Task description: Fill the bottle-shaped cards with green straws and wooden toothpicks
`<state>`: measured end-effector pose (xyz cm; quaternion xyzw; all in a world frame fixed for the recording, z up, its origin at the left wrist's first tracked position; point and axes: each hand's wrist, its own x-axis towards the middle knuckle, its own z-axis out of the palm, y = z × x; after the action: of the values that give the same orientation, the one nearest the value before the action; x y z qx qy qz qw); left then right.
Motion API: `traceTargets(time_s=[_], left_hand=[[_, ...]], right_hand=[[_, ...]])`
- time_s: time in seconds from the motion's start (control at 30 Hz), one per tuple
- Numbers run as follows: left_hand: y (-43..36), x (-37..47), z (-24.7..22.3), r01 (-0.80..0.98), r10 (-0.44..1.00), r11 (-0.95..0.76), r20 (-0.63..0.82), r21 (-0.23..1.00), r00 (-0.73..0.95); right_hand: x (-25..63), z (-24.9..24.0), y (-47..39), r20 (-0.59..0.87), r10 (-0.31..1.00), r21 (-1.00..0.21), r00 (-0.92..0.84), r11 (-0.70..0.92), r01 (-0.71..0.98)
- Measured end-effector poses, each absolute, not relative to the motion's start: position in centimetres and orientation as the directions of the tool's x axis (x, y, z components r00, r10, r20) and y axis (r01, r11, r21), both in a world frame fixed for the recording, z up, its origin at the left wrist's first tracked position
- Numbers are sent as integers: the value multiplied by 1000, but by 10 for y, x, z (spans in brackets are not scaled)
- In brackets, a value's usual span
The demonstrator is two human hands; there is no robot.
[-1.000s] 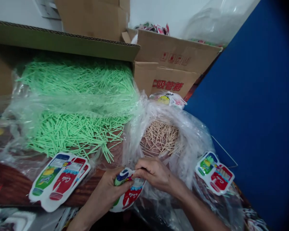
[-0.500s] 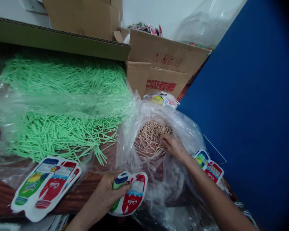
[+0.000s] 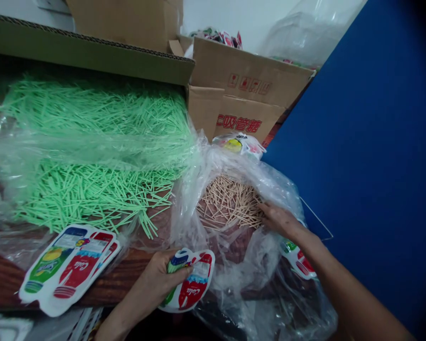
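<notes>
My left hand [image 3: 163, 274] is closed on a bottle-shaped packet [image 3: 195, 286] printed with Cola, its thumb across the front, near the table's front edge. Thin tan sticks [image 3: 230, 201] lie in an open clear plastic bag [image 3: 188, 208] at the middle. At the right side of these sticks is my right hand [image 3: 275, 218], its fingers bent together at the pile; whether they pinch any stick is hidden. A heap of green sticks [image 3: 92, 194] spreads over plastic on the left. Several similar packets [image 3: 69, 265] are stacked at the front left.
Cardboard boxes [image 3: 248, 76] stand at the back, with a white printed packet [image 3: 239, 144] before them. A blue panel [image 3: 369, 132] borders the right side. Another packet [image 3: 300, 260] lies partly behind my right forearm. The wooden table edge [image 3: 117, 279] runs along the front.
My right hand has moved right across the tan sticks to the edge of the pile, its forearm now covering more of the right packet. My left hand keeps its hold on the packet.
</notes>
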<state>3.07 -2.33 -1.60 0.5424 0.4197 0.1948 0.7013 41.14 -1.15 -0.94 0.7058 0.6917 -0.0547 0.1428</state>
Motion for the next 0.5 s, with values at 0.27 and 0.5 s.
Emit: traceTargets(time_s=[0.27, 0.5], left_hand=[[-26, 28, -19, 183, 735, 315, -361, 931, 573], [-31, 27, -18, 180, 726, 344, -383, 922, 571]], right_hand=[[398, -25, 6, -230, 973, 253, -12, 71, 965], [402, -28, 2, -191, 970, 220, -153, 195, 956]])
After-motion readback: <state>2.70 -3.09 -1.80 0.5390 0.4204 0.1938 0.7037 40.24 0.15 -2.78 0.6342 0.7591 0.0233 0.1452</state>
